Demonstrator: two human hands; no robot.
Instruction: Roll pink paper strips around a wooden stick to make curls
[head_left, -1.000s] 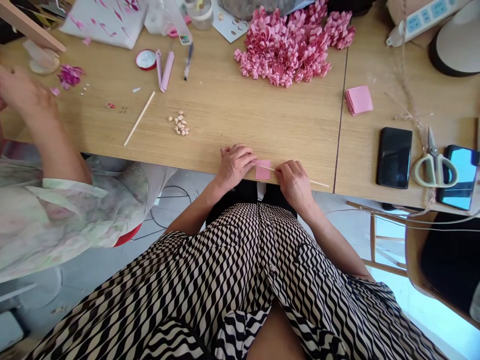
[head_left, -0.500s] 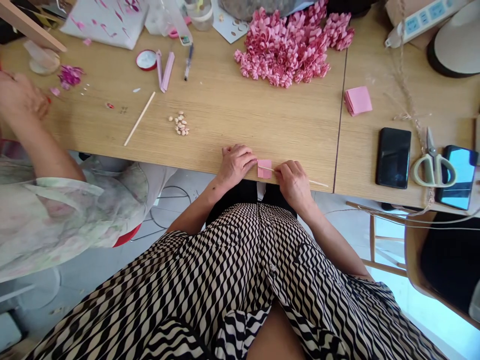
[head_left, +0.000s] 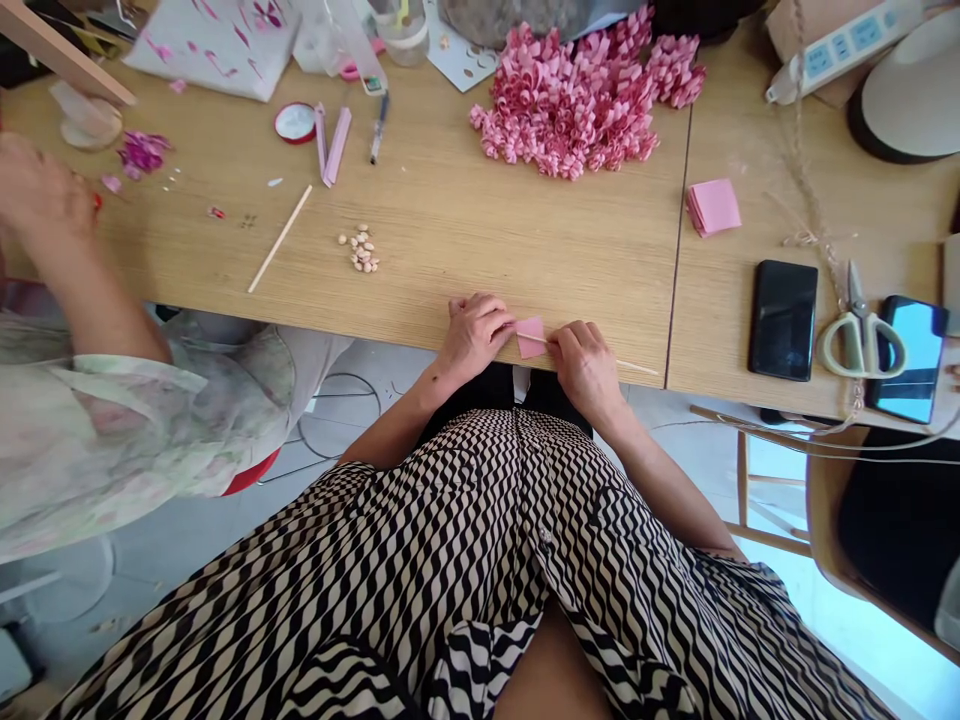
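At the table's front edge, my left hand [head_left: 477, 335] pinches the left side of a small pink square [head_left: 531, 345]. My right hand [head_left: 585, 362] is closed around a thin pale stick [head_left: 636, 367], whose tip lies across the square; the rest runs out to the right beyond the hand. Away to the right is a stack of pink squares [head_left: 714, 207]. A big heap of curled pink pieces [head_left: 570, 105] sits at the back. Left of my hands are a small pile of beige shells or nuts [head_left: 364, 250] and another pale stick [head_left: 280, 239].
Scissors [head_left: 862, 335] lie between a black phone [head_left: 783, 320] and a second phone [head_left: 919, 350] on the right. A pen [head_left: 379, 130] and a round red-rimmed lid [head_left: 295, 122] are at the back left. Another person's hand [head_left: 49, 190] is at the far left.
The pink square has turned slightly, its upper right corner now tilted up. Both hands keep nearly the same places. The other person's hand at the far left has shifted a little.
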